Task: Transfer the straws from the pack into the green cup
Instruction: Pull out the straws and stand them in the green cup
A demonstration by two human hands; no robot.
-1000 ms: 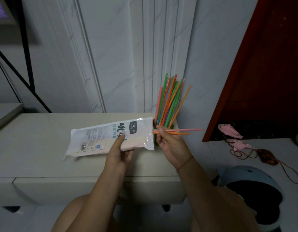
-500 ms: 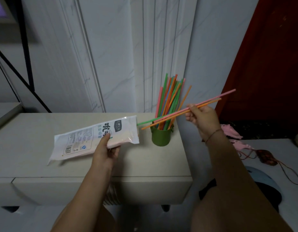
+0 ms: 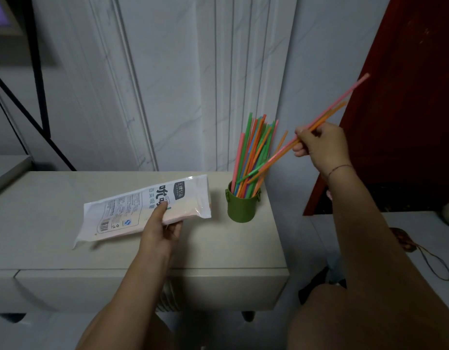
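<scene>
My left hand (image 3: 160,230) grips the white straw pack (image 3: 145,208) by its lower edge, thumb on top, holding it flat just above the cabinet top. The green cup (image 3: 241,208) stands upright near the cabinet's right end, with several coloured straws (image 3: 253,152) fanning out of it. My right hand (image 3: 319,145) is raised to the right of the cup and pinches a few pink, orange and green straws (image 3: 342,107). They slant down to the left, with their lower tips among the standing straws just above the cup's rim.
The beige cabinet top (image 3: 54,210) ends just right of the cup. Behind it is a white marble wall (image 3: 167,84), with a dark red door (image 3: 415,97) at the right. A lower white surface (image 3: 420,231) on the right holds a brown cord. A black frame (image 3: 39,72) stands at the left.
My right hand drew a few straws out of the pack, lifted them up and to the right, then tilted them steeper so their lower ends dip towards the cup. The pack shifted left.
</scene>
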